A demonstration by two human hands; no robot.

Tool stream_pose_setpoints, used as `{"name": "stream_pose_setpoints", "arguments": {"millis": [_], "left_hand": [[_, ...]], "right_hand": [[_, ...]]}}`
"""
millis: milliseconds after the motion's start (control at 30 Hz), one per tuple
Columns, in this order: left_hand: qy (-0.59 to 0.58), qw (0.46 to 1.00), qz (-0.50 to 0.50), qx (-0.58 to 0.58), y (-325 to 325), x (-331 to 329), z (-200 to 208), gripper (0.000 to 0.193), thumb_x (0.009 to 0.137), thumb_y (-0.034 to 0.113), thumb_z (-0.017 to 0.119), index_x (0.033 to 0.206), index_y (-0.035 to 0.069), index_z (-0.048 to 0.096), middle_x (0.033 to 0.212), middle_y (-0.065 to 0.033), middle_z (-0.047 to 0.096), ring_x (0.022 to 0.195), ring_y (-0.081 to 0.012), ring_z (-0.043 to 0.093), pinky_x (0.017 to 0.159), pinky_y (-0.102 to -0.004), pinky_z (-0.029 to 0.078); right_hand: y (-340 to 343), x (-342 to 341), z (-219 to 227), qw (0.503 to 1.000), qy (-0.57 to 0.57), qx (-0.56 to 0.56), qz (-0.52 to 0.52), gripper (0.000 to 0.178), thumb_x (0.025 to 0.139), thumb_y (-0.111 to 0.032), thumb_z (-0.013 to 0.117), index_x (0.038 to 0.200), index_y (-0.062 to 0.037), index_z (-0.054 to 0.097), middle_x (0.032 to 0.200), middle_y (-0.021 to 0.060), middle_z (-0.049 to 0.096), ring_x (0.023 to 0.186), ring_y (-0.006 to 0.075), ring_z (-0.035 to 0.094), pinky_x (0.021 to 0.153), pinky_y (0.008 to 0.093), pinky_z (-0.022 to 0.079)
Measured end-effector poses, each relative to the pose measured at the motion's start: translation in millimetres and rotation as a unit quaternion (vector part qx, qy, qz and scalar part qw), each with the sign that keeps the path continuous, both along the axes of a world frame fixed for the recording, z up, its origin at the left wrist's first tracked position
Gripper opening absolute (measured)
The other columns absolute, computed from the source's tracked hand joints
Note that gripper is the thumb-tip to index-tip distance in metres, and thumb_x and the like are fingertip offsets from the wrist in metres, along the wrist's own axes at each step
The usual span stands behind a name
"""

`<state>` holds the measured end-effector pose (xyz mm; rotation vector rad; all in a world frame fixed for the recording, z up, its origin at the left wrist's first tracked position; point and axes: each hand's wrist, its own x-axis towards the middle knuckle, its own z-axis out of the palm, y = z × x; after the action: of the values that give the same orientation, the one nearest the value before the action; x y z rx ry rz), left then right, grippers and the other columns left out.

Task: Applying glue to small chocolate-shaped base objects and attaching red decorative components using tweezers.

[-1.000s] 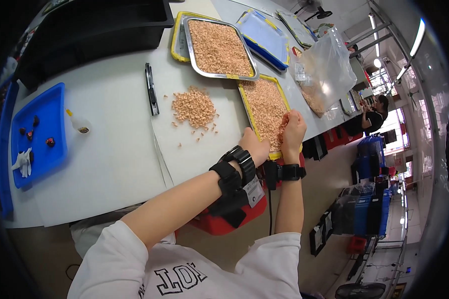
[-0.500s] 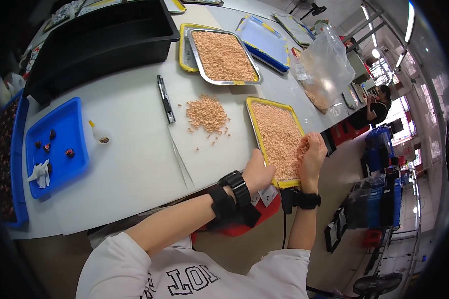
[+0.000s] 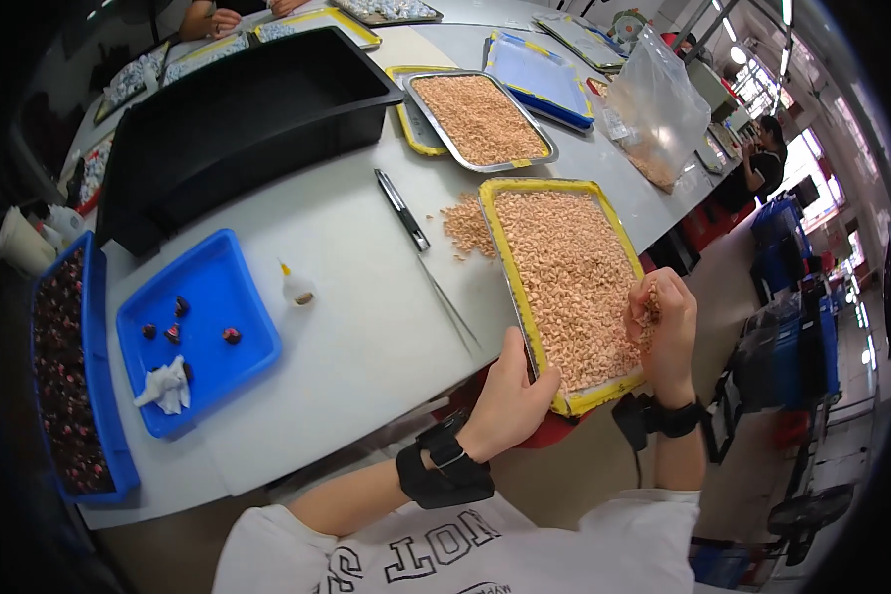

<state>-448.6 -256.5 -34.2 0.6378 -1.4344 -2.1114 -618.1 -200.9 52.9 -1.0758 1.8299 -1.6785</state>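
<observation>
A rectangular tray with yellow-taped edges (image 3: 513, 295) is full of small beige pieces (image 3: 574, 287), perhaps chopped nuts or light plastic bits. My left hand (image 3: 505, 396) grips its lower left edge, thumb on top and fingers hidden below. At the tray's right edge, my right hand (image 3: 673, 332) is closed round a clump of the pieces, some showing between fingers and palm. Part of a loose pile of the same pieces (image 3: 468, 226) shows on the table beyond the tray's left side. Black straps circle both wrists.
A second filled metal tray (image 3: 552, 158) lies farther back, by a blue tray (image 3: 576, 117) and a clear bag (image 3: 663, 109). Left are a cutter knife (image 3: 401, 208), tweezers (image 3: 450, 302), a small bottle (image 3: 297, 287), a blue tray (image 3: 233, 287) and a black tub (image 3: 247, 163). Another person's hands (image 3: 226, 22) show at the back.
The filled tray now appears larger and nearer, covering part of the loose pile. My right hand has come away from the tray's surface to its right edge with pieces in it. The view has shifted.
</observation>
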Motion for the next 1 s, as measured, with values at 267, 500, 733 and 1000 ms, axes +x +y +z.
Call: {"name": "stream_pose_setpoints", "arguments": {"millis": [267,500,733,1000], "left_hand": [[0.04,0.997,-0.004,0.073,-18,36,4,0.029,0.091,0.007,0.054,0.114,0.004,0.037,0.086,-0.0043,0.056,0.054,-0.0057,0.049,0.046,-0.019,0.041],[0.077,0.993,0.043,0.074,-28,34,-15,0.025,0.089,0.006,0.054,0.104,0.0,0.035,0.086,-0.0081,0.054,0.053,-0.0086,0.051,0.045,-0.0219,0.044],[0.087,0.992,0.075,0.054,-31,32,-38,0.024,0.09,0.005,0.053,0.105,0.0,0.035,0.084,-0.0071,0.052,0.054,-0.0088,0.053,0.045,-0.0217,0.045],[0.125,0.987,0.049,0.091,-36,27,-44,0.044,0.092,0.006,0.053,0.127,0.002,0.027,0.098,-0.0085,0.055,0.065,-0.0082,0.054,0.05,-0.0207,0.048]], "right_hand": [[-67,33,47,0.97,-0.121,0.176,0.115,0.028,0.093,-0.028,0.044,0.075,-0.0075,0.048,0.06,0.0003,0.044,0.041,0.007,0.039,0.034,0.0222,0.026],[-157,81,35,0.932,-0.115,0.244,0.242,0.026,0.092,-0.023,0.045,0.072,-0.0063,0.047,0.062,0.0007,0.043,0.043,0.0059,0.034,0.036,0.0218,0.024],[-216,127,-14,0.883,-0.018,0.316,0.347,0.027,0.09,-0.026,0.045,0.072,-0.0059,0.05,0.061,-0.0005,0.044,0.045,0.0061,0.038,0.037,0.0209,0.027],[-250,132,-54,0.863,0.077,0.378,0.326,0.027,0.086,-0.026,0.046,0.077,-0.0029,0.057,0.062,0.0029,0.052,0.045,0.0102,0.046,0.039,0.025,0.037]]}}
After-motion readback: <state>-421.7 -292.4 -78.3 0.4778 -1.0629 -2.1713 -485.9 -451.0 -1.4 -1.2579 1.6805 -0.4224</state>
